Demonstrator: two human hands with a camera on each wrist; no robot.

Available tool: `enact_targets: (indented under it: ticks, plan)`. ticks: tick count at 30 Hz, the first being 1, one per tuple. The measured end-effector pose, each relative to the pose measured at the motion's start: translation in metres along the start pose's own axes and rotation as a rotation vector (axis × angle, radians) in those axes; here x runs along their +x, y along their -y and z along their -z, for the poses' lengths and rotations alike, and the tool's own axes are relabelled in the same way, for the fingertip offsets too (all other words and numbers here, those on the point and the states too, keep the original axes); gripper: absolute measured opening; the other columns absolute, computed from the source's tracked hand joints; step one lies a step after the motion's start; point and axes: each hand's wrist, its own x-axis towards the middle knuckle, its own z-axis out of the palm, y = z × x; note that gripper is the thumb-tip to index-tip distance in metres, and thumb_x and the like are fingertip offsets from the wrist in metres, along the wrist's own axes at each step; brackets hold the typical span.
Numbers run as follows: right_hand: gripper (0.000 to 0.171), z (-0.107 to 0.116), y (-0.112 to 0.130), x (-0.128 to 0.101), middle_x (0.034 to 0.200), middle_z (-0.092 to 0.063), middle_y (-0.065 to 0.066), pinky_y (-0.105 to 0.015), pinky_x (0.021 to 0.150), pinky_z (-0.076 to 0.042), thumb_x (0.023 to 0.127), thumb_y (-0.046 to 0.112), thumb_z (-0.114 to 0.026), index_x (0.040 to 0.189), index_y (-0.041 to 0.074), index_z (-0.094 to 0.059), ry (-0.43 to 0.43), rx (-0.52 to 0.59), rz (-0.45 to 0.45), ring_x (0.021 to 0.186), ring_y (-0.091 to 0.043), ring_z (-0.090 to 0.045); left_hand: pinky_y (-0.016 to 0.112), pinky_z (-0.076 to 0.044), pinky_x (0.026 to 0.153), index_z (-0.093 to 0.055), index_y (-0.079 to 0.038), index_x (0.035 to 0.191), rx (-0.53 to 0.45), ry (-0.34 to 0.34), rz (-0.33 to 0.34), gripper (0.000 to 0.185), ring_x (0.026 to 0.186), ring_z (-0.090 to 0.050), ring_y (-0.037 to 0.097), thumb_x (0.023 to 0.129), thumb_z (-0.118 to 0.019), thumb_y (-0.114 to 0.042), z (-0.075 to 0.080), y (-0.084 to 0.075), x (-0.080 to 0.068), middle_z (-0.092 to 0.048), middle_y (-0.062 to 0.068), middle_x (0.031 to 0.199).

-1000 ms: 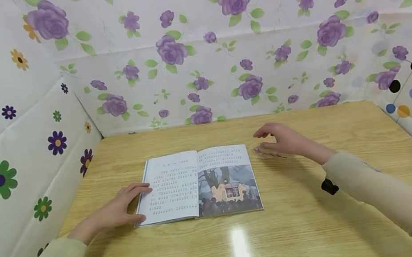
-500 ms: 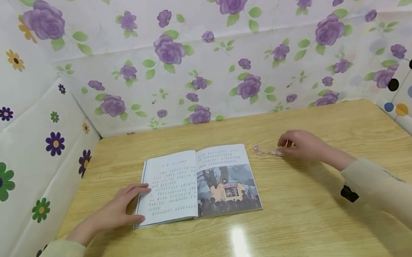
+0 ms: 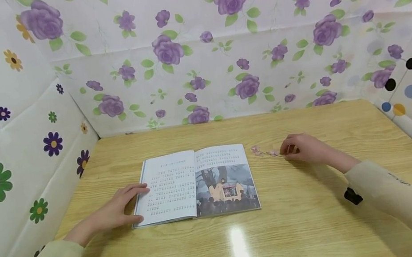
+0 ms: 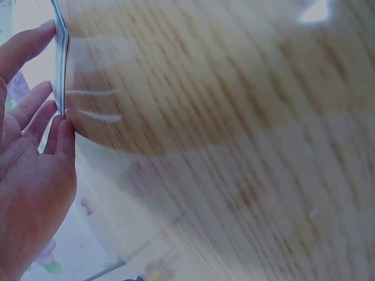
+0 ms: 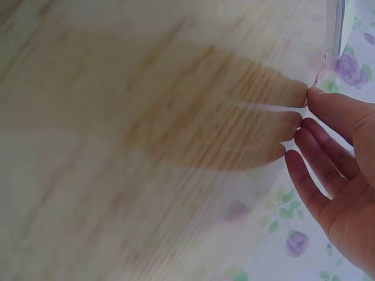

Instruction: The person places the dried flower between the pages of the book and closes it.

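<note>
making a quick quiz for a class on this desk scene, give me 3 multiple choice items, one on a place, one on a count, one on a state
1. Where does the small pink thing lie?
A. on the open book
B. on the table, right of the book
C. against the back wall

2. How many books are on the table?
A. one
B. two
C. three

3. How is the book?
A. shut
B. standing upright
C. lying open and flat

Answers:
1 B, it lies on the wood between the book's right edge and the right hand, whose fingertips are at its end.
2 A, only one book shows.
3 C, two pages face up, with the left hand resting at its left edge.
</note>
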Motion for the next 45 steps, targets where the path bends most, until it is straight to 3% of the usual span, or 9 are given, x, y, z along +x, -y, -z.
enact_targets:
  ticks: [11, 24, 36, 45]
  plan:
    - [0.011, 0.005, 0.003, 0.002, 0.094, -0.071, -0.001, -0.033, 0.071, -0.058, 0.085, 0.009, -0.076, 0.095, 0.014, -0.076, -0.015, -0.049, 0.019, 0.081, -0.014, -0.067, 0.067, -0.028, 0.113, -0.048, -0.008, 0.143, 0.002, 0.005, -0.009, 0.071, 0.141, -0.030, 0.047, 0.083, -0.079, -0.029, 0.003, 0.000, 0.003, -0.037, 0.020, 0.155]
    - [0.005, 0.005, -0.004, 0.010, 0.089, -0.073, 0.004, -0.024, 0.068, -0.054, 0.085, 0.016, -0.077, 0.089, 0.015, -0.077, -0.009, -0.063, -0.001, 0.075, -0.006, -0.065, 0.066, -0.026, 0.114, -0.046, -0.008, 0.145, -0.013, 0.005, 0.013, 0.072, 0.143, -0.029, 0.046, 0.083, -0.078, -0.026, -0.001, 0.002, 0.001, -0.036, 0.018, 0.156]
    - [0.007, 0.001, -0.007, 0.014, 0.086, -0.074, 0.002, -0.029, 0.066, -0.056, 0.085, 0.010, -0.076, 0.085, 0.017, -0.077, -0.059, -0.090, 0.032, 0.072, -0.008, -0.066, 0.067, -0.025, 0.114, -0.046, -0.008, 0.145, -0.027, 0.011, 0.020, 0.073, 0.143, -0.027, 0.045, 0.083, -0.078, -0.026, -0.001, 0.005, 0.002, -0.035, 0.018, 0.157]
    - [0.005, 0.003, -0.008, 0.017, 0.085, -0.073, 0.002, -0.027, 0.067, -0.056, 0.086, 0.010, -0.075, 0.086, 0.015, -0.076, -0.026, -0.084, 0.054, 0.073, -0.007, -0.065, 0.067, -0.026, 0.113, -0.046, -0.008, 0.145, -0.026, 0.008, 0.013, 0.072, 0.142, -0.027, 0.046, 0.083, -0.078, -0.029, -0.001, 0.003, 0.001, -0.035, 0.018, 0.156]
